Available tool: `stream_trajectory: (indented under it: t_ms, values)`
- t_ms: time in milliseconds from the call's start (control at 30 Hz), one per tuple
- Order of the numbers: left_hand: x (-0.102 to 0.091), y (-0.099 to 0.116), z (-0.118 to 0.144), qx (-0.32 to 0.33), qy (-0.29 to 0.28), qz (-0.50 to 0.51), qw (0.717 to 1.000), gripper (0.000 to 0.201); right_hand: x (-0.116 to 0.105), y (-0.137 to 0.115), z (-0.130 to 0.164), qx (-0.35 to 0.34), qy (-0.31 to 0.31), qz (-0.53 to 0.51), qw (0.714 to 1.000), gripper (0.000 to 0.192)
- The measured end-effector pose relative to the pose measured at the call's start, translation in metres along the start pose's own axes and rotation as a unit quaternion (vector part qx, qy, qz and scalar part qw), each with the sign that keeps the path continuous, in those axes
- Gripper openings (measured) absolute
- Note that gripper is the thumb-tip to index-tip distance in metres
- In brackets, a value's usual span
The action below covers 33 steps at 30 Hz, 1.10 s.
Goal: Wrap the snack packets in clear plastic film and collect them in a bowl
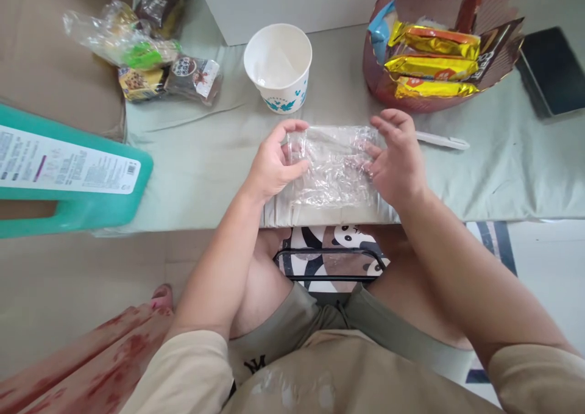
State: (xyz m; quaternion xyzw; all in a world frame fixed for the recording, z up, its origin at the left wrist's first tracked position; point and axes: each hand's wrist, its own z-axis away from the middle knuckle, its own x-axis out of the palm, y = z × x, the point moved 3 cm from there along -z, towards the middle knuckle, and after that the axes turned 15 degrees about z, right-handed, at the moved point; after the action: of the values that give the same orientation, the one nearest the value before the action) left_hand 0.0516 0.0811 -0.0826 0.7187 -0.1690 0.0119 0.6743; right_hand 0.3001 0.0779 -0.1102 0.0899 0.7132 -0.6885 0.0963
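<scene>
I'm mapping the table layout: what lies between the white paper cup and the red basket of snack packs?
Nothing. In the head view, the stretch between the white paper cup and the red basket is bare pale green tablecloth.

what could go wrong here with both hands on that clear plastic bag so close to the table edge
The clear plastic bag lies at the table edge, pinched by the left hand and right hand; a hard tug might tear the thin film or slide it off. The paper cup just behind could get knocked over. The white stick by the right hand could be brushed away.
</scene>
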Motion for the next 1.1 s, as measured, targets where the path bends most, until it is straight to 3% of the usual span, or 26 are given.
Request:
stream_trajectory:
  t_ms: [67, 133, 267, 333, 433, 567, 700, 933, 1000, 1100]
  values:
    - [0.001, 0.004, -0.001, 0.018, 0.019, 0.029, 0.999, 0.073, 0.006, -0.002, 0.005, 0.018, -0.025, -0.009, 0.999, 0.069]
    - [0.004, 0.008, 0.0, -0.005, 0.037, 0.076, 0.996, 0.076, 0.011, -0.008, 0.01, 0.028, -0.046, -0.004, 0.999, 0.082]
    - [0.023, 0.01, 0.007, -0.207, 0.004, 0.136, 0.969, 0.043, 0.01, -0.021, 0.013, 0.038, -0.047, -0.029, 0.998, 0.07]
    - [0.03, 0.009, 0.01, -0.265, 0.013, 0.129, 0.955, 0.029, 0.007, -0.025, 0.012, 0.061, -0.037, -0.061, 0.996, 0.064]
    - [0.032, 0.01, 0.009, -0.254, 0.055, 0.125, 0.957, 0.027, 0.007, -0.03, 0.012, 0.106, -0.058, -0.07, 0.99, 0.045]
    - [0.031, 0.01, 0.006, -0.25, 0.055, 0.111, 0.96, 0.039, 0.011, -0.04, 0.017, 0.133, -0.11, -0.027, 0.985, 0.028]
    - [0.031, 0.014, 0.005, -0.234, 0.056, 0.085, 0.967, 0.039, 0.008, -0.046, 0.019, 0.149, -0.091, -0.082, 0.981, 0.027]
    - [0.03, 0.023, 0.002, -0.176, 0.075, 0.192, 0.963, 0.021, 0.004, -0.054, 0.019, 0.117, -0.058, -0.187, 0.974, 0.026]
    - [0.027, 0.021, 0.001, -0.17, 0.07, 0.196, 0.963, 0.019, 0.002, -0.054, 0.019, 0.112, -0.06, -0.187, 0.974, 0.025]
    - [0.02, 0.017, -0.001, -0.139, 0.077, 0.143, 0.977, 0.029, -0.001, -0.05, 0.018, 0.092, -0.046, -0.103, 0.989, 0.035]
